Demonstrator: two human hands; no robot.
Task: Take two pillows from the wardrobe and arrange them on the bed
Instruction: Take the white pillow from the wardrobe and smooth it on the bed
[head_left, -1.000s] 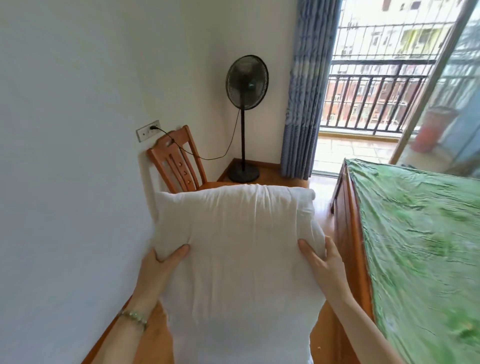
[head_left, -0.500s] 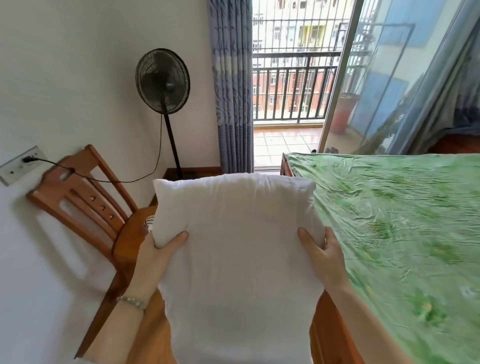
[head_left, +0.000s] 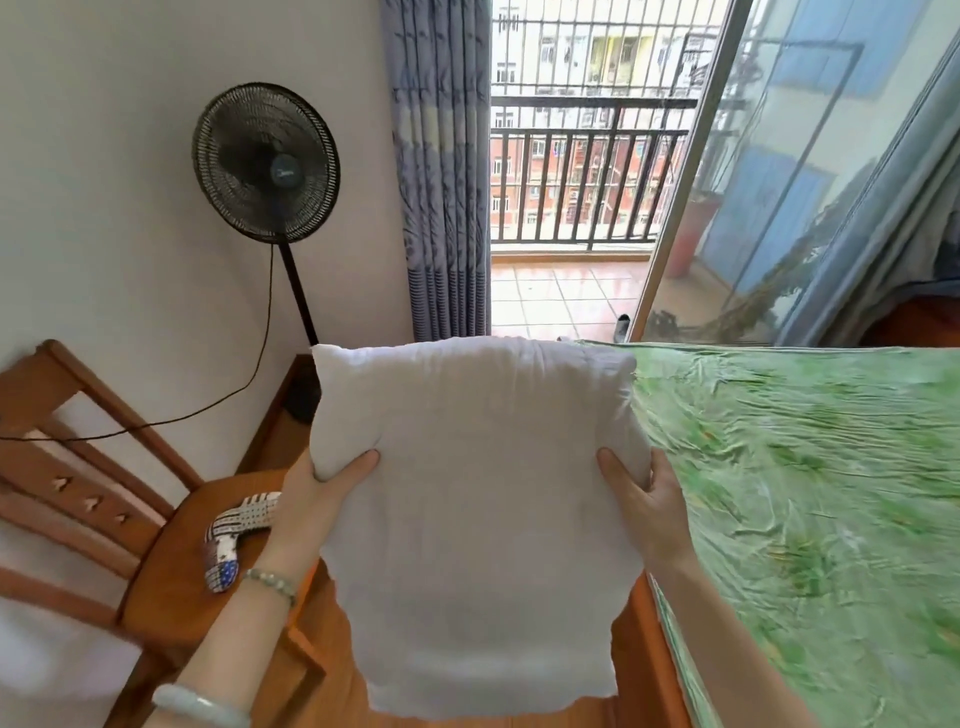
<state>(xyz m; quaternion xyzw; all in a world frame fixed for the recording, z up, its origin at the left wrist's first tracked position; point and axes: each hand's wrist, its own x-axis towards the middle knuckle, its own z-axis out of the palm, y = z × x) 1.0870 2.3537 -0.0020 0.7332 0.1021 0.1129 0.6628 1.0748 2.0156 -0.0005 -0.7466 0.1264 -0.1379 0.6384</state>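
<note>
I hold a plump white pillow (head_left: 478, 509) upright in front of me. My left hand (head_left: 322, 493) grips its left edge, thumb on the front. On the right edge sits my right hand (head_left: 649, 504), fingers wrapped behind. The bed (head_left: 810, 493), covered with a wrinkled green sheet, lies to the right, and the pillow's right side overlaps its near corner. No second pillow and no wardrobe are in view.
A wooden chair (head_left: 104, 499) stands at the left against the wall, with a patterned cloth item (head_left: 234, 535) on its seat. A black standing fan (head_left: 267, 166) and its cord are behind. Blue curtains (head_left: 441, 171) frame the open balcony door (head_left: 571, 280).
The view has swung right and closer to the bed. The chair and fan slid left in the frame, the bed fills more of the right. Both hands keep the same grip on the pillow.
</note>
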